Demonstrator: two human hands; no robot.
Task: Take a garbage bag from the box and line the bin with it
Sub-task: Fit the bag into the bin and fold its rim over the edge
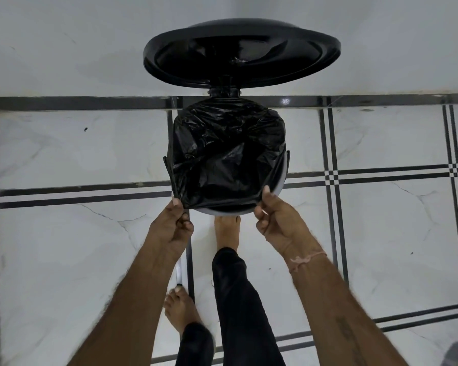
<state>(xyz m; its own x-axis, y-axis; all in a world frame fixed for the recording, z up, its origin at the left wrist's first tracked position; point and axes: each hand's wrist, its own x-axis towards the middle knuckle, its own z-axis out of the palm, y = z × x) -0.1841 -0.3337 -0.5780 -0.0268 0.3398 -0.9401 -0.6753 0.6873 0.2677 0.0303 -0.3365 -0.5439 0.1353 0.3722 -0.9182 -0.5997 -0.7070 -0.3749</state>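
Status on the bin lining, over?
Left hand and right hand both pinching garbage bag edge at near rim. Bag spread over bin, lid up. Nothing in the way.

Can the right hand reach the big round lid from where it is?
Probably yes. The right hand pinches the black bag at the bin's near rim; the open lid stands past the bin, nothing between, but it must release first.
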